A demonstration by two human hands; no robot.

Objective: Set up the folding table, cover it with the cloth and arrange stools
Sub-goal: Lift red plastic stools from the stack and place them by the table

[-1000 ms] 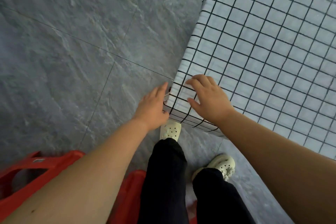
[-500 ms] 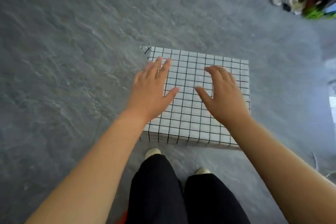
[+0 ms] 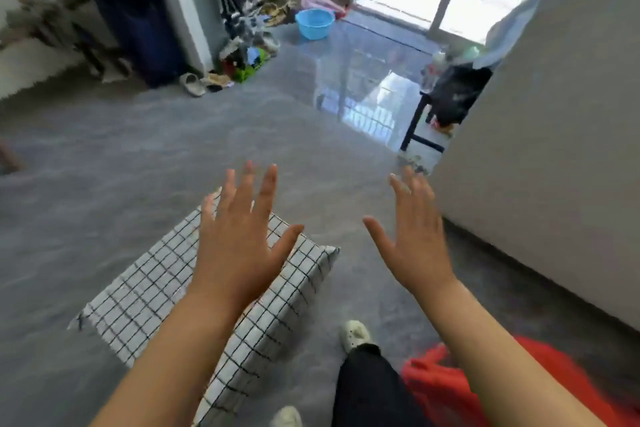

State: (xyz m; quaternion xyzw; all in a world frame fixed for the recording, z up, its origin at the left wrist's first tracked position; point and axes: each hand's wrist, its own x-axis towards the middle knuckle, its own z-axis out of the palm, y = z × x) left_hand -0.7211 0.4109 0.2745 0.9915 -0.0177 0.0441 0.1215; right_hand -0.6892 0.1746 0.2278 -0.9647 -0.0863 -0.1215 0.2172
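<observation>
Two hands we record with fingers spread and holding nothing: left hand over the cloth, right hand at its 3 o'clock over floor.

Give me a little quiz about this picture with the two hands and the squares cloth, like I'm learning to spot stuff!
1. True or false: the left hand grips the checked cloth.
2. What colour is the basin far behind the hands? A red, B blue, C green.
3. Fill in: the hand held over the bare floor, not over the cloth, is the ___ hand.

Key:
1. False. Its fingers are straight and spread.
2. B.
3. Right: the right hand.
</observation>
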